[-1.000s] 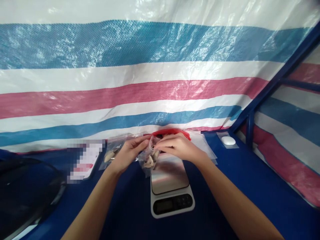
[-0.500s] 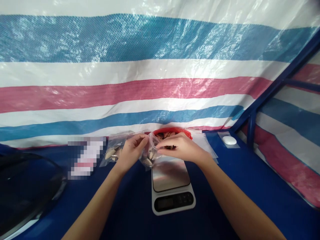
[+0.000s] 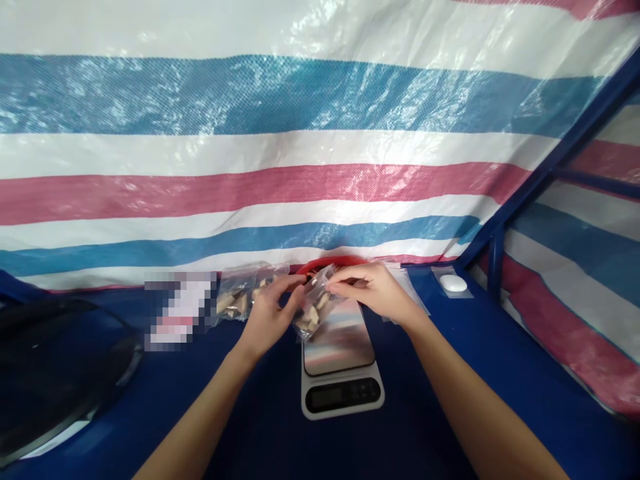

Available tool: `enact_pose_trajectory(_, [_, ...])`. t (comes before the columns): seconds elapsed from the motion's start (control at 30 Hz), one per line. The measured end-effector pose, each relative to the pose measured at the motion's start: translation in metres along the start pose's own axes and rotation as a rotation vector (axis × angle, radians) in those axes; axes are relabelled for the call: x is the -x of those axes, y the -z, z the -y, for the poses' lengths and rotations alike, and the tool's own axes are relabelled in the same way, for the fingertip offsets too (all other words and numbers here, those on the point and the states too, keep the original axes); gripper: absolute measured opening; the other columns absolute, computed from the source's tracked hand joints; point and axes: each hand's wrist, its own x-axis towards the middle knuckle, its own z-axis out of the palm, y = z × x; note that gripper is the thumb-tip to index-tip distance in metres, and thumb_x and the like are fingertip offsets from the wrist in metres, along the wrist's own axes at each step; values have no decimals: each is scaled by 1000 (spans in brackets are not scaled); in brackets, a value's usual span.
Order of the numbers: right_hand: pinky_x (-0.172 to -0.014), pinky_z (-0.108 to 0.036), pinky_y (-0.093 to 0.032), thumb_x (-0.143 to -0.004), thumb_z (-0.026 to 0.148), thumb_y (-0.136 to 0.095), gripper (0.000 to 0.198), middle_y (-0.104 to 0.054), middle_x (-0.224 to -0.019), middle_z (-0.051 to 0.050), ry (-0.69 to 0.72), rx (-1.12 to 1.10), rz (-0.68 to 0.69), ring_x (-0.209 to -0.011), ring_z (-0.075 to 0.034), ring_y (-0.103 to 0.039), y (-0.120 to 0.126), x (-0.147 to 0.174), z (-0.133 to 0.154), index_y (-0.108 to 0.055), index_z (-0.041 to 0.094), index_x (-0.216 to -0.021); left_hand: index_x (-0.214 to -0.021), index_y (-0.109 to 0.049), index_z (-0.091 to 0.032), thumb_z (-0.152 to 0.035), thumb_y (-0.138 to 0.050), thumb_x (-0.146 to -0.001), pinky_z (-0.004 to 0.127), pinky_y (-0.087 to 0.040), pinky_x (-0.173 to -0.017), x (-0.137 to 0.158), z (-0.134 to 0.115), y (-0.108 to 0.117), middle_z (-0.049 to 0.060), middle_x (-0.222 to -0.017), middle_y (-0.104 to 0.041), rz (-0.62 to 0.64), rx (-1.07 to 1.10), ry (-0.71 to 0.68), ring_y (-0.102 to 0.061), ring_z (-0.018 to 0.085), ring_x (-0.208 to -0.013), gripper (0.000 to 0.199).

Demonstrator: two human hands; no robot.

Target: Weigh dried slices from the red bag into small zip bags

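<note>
A clear zip bag point(image 3: 314, 316) with pale, dried-looking slices inside hangs over the kitchen scale point(image 3: 340, 353). My right hand point(image 3: 375, 288) pinches this bag near its upper right corner. On the bag's left side is my left hand point(image 3: 273, 312), its thumb and fingers apart; whether the fingertips touch the plastic is unclear. The scale has a shiny plate and a dark display point(image 3: 343, 396). Behind my hands a red basket point(image 3: 343, 260) is mostly hidden. Left of my left hand lies another clear bag point(image 3: 233, 303) of similar slices.
A white rounded object point(image 3: 453, 283) rests on a small clear bag at the right. Flat clear bags point(image 3: 411, 293) lie behind my right wrist. A large black round object point(image 3: 60, 380) occupies the left. Striped sheeting point(image 3: 250, 183) and a blue frame bar point(image 3: 530, 187) bound the blue table.
My left hand has parted its fingers from the bag's mouth and sits lower. The bag now tilts toward my right hand, which grips its upper corner. The view has shifted slightly.
</note>
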Motion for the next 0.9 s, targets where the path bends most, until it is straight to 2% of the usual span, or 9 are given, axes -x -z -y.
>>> enact_pose_trajectory(0.1, [-78, -34, -64, -80, 43, -78, 26, -81, -89, -5, -101, -117, -48, -84, -21, -77, 7, 12, -9, -81, 20, -92, -120, -71, -19, -38, -55, -99, 45, -53, -104, 17, 1, -4, 12, -125, -72, 13, -93, -123, -67, 27, -118, 33])
enact_pose_trajectory(0.27, [-77, -35, -65, -71, 51, -84, 32, -80, -84, -3, -255, -178, -202, -79, -21, -76, 13, 41, -34, -81, 22, -85, -127, -68, -20, -35, -55, -99, 45, -52, -109, 43, 7, -17, 13, -135, -67, 80, -191, -204, -65, 26, -125, 35])
enact_pose_trajectory(0.43, [-79, -35, -64, -71, 50, -84, 33, -80, -87, -5, -320, -155, -308, -80, -22, -75, 12, 67, -61, -81, 21, -87, -135, -64, -19, -32, -54, -99, 47, -48, -115, 51, 12, -28, 14, -142, -63, 116, -239, -253, -58, 27, -134, 39])
enact_pose_trajectory(0.6, [-79, -38, -64, -70, 49, -85, 33, -80, -83, -5, -337, -157, -380, -78, -24, -76, 17, 77, -70, -81, 21, -88, -138, -62, -21, -31, -56, -99, 47, -45, -117, 55, 11, -32, 12, -144, -62, 92, -244, -249, -56, 27, -137, 42])
enact_pose_trajectory(0.73, [-73, -37, -65, -69, 49, -86, 34, -79, -81, -5, -367, -194, -351, -75, -24, -76, 20, 79, -68, -81, 21, -87, -139, -62, -20, -32, -55, -99, 47, -45, -117, 56, 12, -31, 12, -146, -61, 114, -240, -245, -56, 27, -137, 42])
enact_pose_trajectory(0.9, [-77, -37, -64, -71, 51, -84, 36, -80, -87, -6, -360, -155, -289, -81, -24, -75, 23, 81, -68, -81, 20, -90, -139, -61, -19, -36, -54, -100, 46, -46, -116, 54, 19, -25, 12, -144, -62, 145, -231, -211, -56, 27, -136, 44])
